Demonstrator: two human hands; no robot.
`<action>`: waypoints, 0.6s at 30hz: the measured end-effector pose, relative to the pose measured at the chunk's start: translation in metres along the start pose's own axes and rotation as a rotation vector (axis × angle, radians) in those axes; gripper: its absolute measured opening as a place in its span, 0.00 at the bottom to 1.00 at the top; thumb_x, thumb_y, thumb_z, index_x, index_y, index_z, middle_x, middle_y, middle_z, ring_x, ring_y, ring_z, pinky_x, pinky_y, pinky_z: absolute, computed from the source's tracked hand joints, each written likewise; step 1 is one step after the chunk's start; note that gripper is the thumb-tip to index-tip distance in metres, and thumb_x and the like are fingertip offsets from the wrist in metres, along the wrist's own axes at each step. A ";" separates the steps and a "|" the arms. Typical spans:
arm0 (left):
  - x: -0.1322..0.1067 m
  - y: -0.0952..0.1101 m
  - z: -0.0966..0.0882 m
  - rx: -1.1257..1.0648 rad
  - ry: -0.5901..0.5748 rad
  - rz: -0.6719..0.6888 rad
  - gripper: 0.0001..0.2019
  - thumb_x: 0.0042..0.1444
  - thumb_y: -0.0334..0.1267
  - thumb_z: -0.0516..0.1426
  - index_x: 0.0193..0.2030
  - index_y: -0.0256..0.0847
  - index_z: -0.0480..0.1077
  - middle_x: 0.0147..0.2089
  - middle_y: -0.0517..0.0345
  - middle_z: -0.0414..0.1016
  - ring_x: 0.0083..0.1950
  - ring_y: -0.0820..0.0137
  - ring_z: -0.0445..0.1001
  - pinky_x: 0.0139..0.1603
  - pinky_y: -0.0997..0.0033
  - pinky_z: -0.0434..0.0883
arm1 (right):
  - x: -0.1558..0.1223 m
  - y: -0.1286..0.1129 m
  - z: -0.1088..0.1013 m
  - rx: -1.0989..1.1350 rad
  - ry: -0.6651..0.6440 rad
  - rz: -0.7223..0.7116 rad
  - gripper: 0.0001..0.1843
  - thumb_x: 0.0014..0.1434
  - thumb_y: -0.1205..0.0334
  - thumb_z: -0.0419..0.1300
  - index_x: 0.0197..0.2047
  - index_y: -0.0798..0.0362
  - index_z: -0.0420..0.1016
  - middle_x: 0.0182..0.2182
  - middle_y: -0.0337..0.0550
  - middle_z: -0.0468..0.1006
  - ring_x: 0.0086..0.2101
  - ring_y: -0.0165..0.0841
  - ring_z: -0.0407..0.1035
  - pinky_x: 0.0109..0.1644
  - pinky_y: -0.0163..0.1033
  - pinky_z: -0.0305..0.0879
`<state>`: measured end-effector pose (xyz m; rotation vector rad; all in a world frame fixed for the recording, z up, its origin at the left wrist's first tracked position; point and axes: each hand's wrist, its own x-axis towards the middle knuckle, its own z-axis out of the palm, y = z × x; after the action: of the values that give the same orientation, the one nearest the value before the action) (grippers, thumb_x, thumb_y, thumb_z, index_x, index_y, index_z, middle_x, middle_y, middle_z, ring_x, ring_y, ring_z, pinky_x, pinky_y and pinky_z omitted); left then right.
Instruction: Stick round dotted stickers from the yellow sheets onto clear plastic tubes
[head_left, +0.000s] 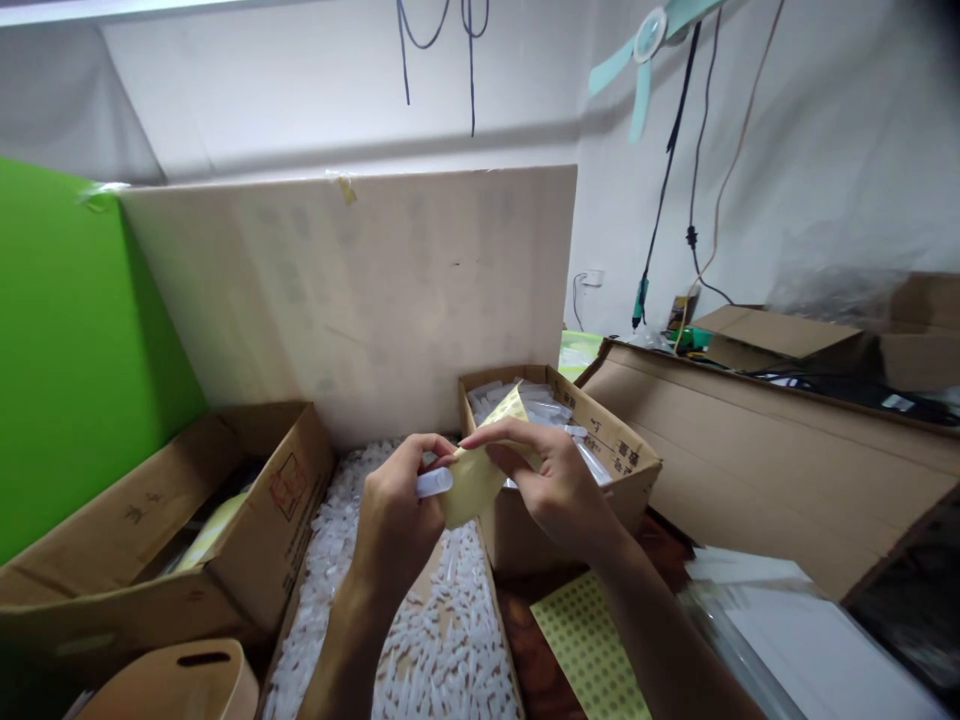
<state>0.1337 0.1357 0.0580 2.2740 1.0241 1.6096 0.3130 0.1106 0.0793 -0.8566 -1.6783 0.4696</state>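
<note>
Maybe, while left hand (397,500) and right hand (553,482) pinch the yellow sheet (474,488), a slack left grip could drop the tube (433,483) near the tray's (499,625) right edge.

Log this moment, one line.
left hand: holds translucent tube | right hand: pinches yellow sheet | beyond right hand: cardboard box | below: white pieces

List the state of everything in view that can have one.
Left hand: closed around the translucent tube
Right hand: pinching the held dotted sheet
Held dotted sheet: bent
Translucent tube: gripped, one end protruding
Lower dotted sheet: lying flat, partly hidden
Tube-filled cardboard box: open
Left cardboard box: open
White pieces: loose, scattered
Fan: blades sharp, apparently motionless
</note>
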 end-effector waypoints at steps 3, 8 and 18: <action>0.001 0.001 0.000 -0.040 -0.001 -0.008 0.06 0.59 0.27 0.56 0.38 0.41 0.73 0.33 0.62 0.79 0.29 0.74 0.75 0.29 0.79 0.68 | 0.000 -0.001 -0.001 0.009 -0.003 0.001 0.18 0.63 0.73 0.55 0.44 0.48 0.85 0.39 0.40 0.84 0.41 0.33 0.76 0.46 0.39 0.70; 0.003 0.002 -0.002 -0.112 -0.007 -0.030 0.05 0.64 0.32 0.56 0.38 0.41 0.72 0.35 0.60 0.81 0.31 0.75 0.76 0.31 0.80 0.71 | 0.000 -0.002 -0.002 0.019 0.006 0.010 0.17 0.64 0.73 0.55 0.43 0.49 0.84 0.39 0.41 0.84 0.41 0.34 0.76 0.46 0.39 0.70; 0.003 -0.002 -0.007 -0.031 -0.038 0.058 0.08 0.60 0.27 0.58 0.43 0.42 0.75 0.41 0.60 0.82 0.34 0.74 0.78 0.36 0.78 0.72 | 0.000 -0.001 -0.004 0.026 -0.030 -0.027 0.18 0.65 0.73 0.55 0.48 0.49 0.84 0.40 0.40 0.85 0.41 0.34 0.77 0.46 0.39 0.71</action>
<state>0.1275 0.1376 0.0619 2.3254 0.9260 1.5859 0.3164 0.1095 0.0812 -0.8100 -1.7055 0.4869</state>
